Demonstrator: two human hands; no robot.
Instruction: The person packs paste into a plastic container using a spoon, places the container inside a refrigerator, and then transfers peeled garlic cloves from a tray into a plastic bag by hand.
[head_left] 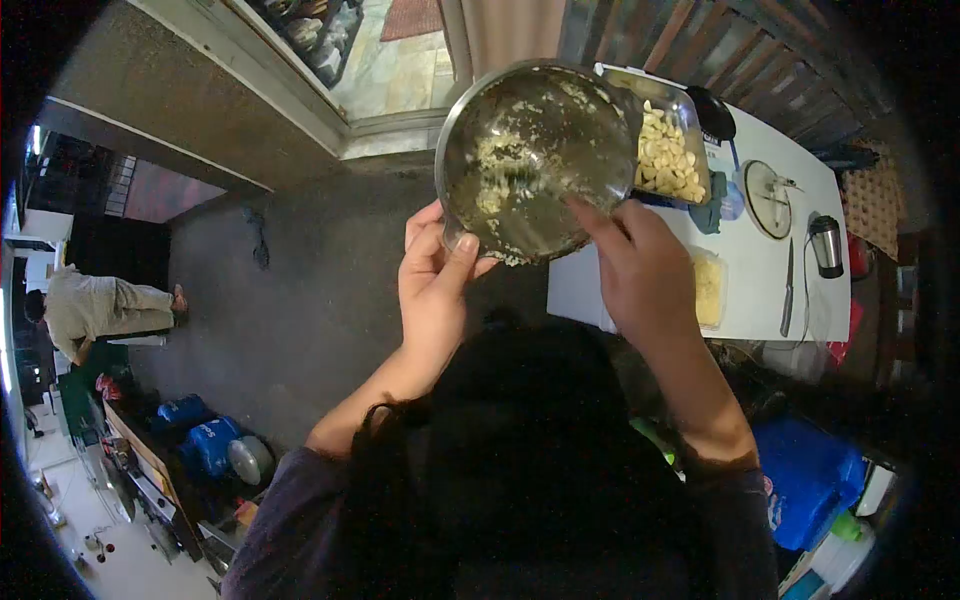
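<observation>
A round metal bowl (pixel 560 130) is tilted so its inside faces the camera, with pale minced bits stuck to its wall and bottom. My left hand (pixel 435 265) grips the bowl's lower left rim, thumb on the inside. At the lower right rim is my right hand (pixel 640 255), fingers bent, with a finger reaching inside the bowl; whether it pinches anything is hidden. Right of the bowl, a clear container of peeled cloves (pixel 670 155) stands on the white table (pixel 815 185). Nearer me on the table is a rectangular container of pale yellow minced stuff (pixel 708 290).
On the table are a round lid (pixel 768 200), a knife (pixel 787 290) and a metal cup (pixel 827 245) with a cord. Another person (pixel 105 305) bends over at the far left. Blue jugs (pixel 212 445) stand lower left; a blue container (pixel 810 480) is lower right.
</observation>
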